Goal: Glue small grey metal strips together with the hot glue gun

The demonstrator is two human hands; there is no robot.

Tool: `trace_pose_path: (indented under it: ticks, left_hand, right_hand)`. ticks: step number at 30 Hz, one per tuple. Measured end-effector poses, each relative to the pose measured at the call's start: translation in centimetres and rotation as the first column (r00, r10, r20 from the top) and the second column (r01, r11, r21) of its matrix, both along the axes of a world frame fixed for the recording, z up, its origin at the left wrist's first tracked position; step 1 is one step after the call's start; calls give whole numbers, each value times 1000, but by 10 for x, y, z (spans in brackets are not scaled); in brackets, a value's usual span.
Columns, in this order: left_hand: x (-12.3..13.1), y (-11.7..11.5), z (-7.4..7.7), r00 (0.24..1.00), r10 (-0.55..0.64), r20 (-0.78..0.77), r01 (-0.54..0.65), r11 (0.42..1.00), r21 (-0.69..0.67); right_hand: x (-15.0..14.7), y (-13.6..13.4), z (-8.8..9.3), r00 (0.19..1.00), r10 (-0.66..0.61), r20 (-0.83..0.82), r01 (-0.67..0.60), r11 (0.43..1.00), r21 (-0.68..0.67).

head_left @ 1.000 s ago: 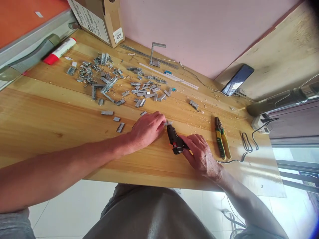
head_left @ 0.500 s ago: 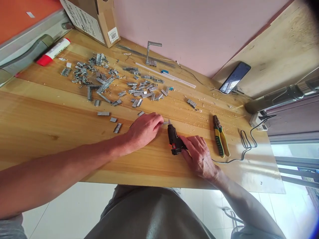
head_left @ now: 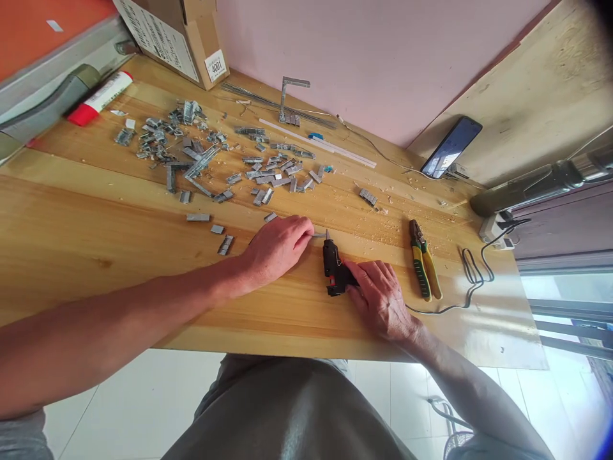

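Observation:
My right hand (head_left: 380, 299) is closed round the handle of a black glue gun (head_left: 334, 265), its nozzle pointing away from me. Just left of the nozzle, my left hand (head_left: 282, 248) pinches a small grey staple strip (head_left: 319, 235), whose end sticks out toward the nozzle tip. Most of that strip is hidden by the fingers. Near the left wrist lie loose staple pieces, among them a short block (head_left: 225, 245) and a flat strip (head_left: 198, 217). Another piece (head_left: 271, 217) rests just beyond the left knuckles.
A heap of staple pieces (head_left: 191, 153) covers the back left of the wooden table (head_left: 119, 306). Pliers (head_left: 424, 260) with yellow-green handles lie right of the glue gun. Behind are a phone (head_left: 451, 147), a cardboard box (head_left: 204, 45), a glue bottle (head_left: 100, 99) and an upright L-shaped staple piece (head_left: 283, 99).
The glue gun has turned slightly, and its nozzle has shifted a little right. More of the staple strip shows between the left fingers and the nozzle. Both hands have stayed nearly in place.

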State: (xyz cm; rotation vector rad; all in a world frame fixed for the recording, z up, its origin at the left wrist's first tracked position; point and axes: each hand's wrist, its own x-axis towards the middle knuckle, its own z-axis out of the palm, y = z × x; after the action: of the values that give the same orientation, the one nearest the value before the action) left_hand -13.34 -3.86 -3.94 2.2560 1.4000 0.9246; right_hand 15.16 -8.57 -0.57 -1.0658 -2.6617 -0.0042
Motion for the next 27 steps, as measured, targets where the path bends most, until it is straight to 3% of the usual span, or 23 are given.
trace_pose_path:
  ticks: [7,15,27]
  left_hand:
    - [-1,0,2,999,17,-37,-18,1000,-20]
    - [-1,-2,7,997,48,-66,-50,998,-34]
    - [2,-1,12,970,75,-232,-101,990,-100]
  right_hand:
    - [-5,4,0,999,35,-16,-36,997,-64]
    - [17,6,9,999,-29,-37,26,996,-86]
    - [0,29,18,999,26,-36,-31,987,-159]
